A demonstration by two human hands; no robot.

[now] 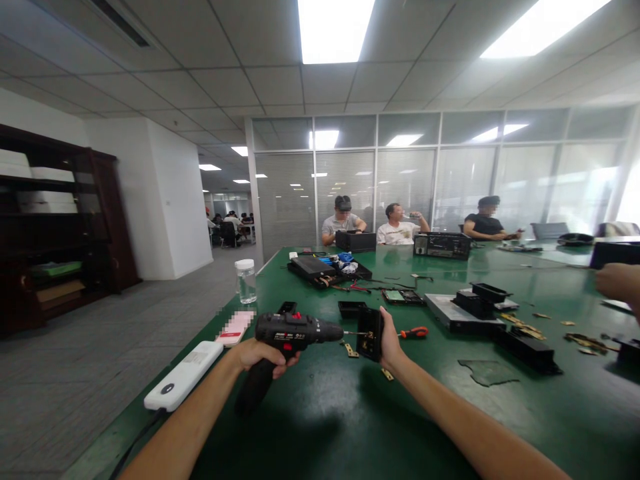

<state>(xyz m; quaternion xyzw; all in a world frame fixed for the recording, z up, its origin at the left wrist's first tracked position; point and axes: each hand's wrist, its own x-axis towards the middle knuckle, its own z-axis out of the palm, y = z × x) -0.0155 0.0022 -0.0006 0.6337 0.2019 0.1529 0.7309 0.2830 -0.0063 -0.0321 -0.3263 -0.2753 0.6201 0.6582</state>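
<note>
My left hand (264,355) is wrapped round the grip of a black and red cordless drill (299,329), its bit pointing right. The tip of the bit reaches into a small black plastic housing (367,341) with brass-coloured parts inside. I cannot tell whether it touches a screw. My right hand (391,343) grips that housing from its right side and holds it upright above the green table (320,433). Small brass pieces (351,351) lie below and beside the housing. A screwdriver with an orange and black handle (415,332) lies just behind my right hand.
At left are a white power strip (185,375), a pink phone-like item (236,328) and a lidded clear jar (245,283). Black housings (527,348), a silver-grey box (453,313) and a glass-like shard (487,372) lie right. Several people sit beyond; another person's hand (619,283) shows at right.
</note>
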